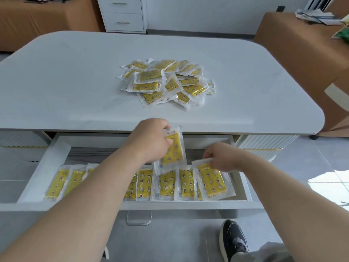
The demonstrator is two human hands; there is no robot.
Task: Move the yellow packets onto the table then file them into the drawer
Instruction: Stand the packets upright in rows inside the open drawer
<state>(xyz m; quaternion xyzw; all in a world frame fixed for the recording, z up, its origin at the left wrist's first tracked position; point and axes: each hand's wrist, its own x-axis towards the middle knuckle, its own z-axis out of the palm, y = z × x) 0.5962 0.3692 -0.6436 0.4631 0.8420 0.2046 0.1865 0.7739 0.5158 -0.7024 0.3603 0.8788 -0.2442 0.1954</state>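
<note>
Packet point(172, 151) hangs in left hand point(151, 140); right hand point(220, 157) pinches second packet point(212, 181).

Each hand pinches a yellow packet point(172, 148) above the open drawer point(45, 163).

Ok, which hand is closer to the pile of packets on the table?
Left. The left hand is at the table edge, short of the pile; the right hand sits lower, over the drawer.
</note>
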